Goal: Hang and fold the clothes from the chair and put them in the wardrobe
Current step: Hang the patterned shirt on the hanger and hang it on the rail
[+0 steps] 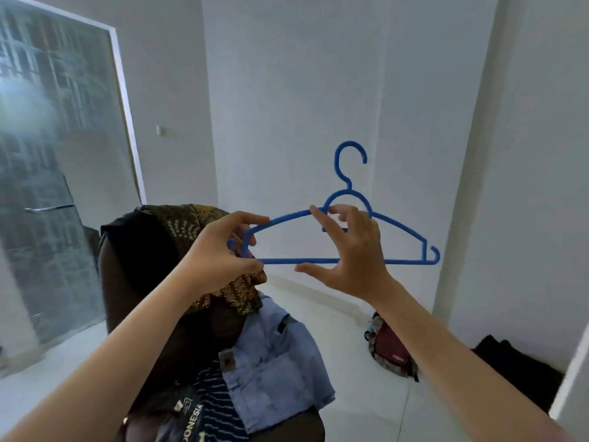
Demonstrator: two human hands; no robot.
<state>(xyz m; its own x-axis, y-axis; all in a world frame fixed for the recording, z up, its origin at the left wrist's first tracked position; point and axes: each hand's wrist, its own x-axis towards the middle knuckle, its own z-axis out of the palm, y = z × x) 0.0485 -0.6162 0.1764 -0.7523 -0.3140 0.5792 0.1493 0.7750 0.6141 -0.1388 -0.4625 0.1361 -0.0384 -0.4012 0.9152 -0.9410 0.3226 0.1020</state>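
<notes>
Although the blue plastic hanger point(338, 232) looks thin and light, it is probably stiff enough to carry by one shoulder arm; it is held upright in the air above the chair point(127, 282). The left hand point(220, 253) pinches its left end, while the right hand point(350, 250) has curled fingers at the neck and its thumb spread under the bottom bar. Below lie a soft patterned brown batik shirt point(191, 224), limp pale denim jeans point(274, 355) and a striped dark garment point(216, 409), best gathered at collar or waistband.
</notes>
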